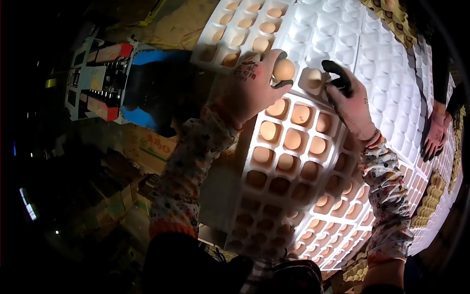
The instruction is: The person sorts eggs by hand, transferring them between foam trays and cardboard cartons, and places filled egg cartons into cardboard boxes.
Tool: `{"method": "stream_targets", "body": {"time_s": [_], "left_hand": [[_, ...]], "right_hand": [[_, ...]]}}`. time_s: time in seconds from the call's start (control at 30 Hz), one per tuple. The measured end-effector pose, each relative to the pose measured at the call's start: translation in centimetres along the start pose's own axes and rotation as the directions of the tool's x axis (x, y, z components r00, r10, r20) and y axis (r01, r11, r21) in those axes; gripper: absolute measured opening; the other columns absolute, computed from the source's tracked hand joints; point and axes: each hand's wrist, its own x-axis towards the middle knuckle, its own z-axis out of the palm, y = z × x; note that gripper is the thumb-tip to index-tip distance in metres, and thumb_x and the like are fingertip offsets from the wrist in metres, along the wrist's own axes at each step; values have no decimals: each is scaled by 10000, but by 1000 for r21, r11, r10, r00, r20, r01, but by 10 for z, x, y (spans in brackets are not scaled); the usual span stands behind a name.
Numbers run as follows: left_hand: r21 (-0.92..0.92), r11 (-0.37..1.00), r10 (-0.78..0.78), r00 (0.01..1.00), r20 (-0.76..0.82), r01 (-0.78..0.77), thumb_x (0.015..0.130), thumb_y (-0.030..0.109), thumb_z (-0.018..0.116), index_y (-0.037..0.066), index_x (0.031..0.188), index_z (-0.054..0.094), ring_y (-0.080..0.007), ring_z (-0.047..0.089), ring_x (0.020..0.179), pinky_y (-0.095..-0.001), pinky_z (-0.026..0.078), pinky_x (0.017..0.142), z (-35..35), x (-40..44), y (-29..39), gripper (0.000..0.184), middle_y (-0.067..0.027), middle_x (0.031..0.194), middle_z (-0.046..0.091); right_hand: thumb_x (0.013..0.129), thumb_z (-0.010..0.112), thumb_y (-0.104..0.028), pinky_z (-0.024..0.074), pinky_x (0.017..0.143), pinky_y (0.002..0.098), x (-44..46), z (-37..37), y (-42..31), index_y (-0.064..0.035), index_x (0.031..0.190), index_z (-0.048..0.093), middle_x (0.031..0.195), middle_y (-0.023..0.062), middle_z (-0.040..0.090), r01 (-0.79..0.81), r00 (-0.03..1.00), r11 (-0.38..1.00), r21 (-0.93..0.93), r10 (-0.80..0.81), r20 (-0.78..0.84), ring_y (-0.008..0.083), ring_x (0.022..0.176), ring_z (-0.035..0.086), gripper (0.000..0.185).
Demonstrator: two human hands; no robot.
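My left hand (252, 83), in a pale glove with dark fingertips, grips a brown egg (283, 70) between thumb and fingers above a white foam egg tray (290, 94). My right hand (350, 95), gloved the same way, is over the tray with thumb and forefinger apart. Just left of its fingertips a paler egg (313, 77) sits in a tray cell; whether the fingers touch it I cannot tell. Below both hands, several brown eggs (293, 139) fill the cells, one per cell. The lower rows lie in shadow.
White trays with bare cells (333, 24) extend at the top and right. Filled cells (245, 23) are at upper left. Pulp egg trays (428, 201) line the right side, near another person's gloved hands (435, 134). A blue-and-red machine (122, 81) stands left, cartons (149, 147) below it.
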Motion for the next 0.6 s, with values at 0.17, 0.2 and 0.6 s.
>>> {"method": "stream_targets", "body": {"time_s": [0.17,0.2,0.6], "left_hand": [[213,972,-101,995,-3,99,813,342,718,77,1251,552,-350,592,1057,-403,492,894,8,31,12,538,-194,1216,561],[226,967,-122,992,13,116,824,360,704,85,1249,558,-357,588,1062,-411,491,897,8,41,16,527,-193,1231,550],[127,969,244,898,-366,-212,854,151,622,-2,1154,597,-390,580,990,-440,476,880,78,16,78,338,-202,1039,635]], "right_hand": [[890,492,-22,457,890,289,13,12,31,9,1187,598,1096,126,633,388,869,920,-52,-384,-312,202,967,600,317],[896,479,-22,456,897,297,10,10,35,19,1186,594,1106,137,630,393,832,908,-146,-419,-364,219,976,602,314],[806,679,-69,420,977,427,-362,-24,29,21,1238,518,1230,232,520,40,916,996,-84,-70,-394,378,1158,501,470]]}}
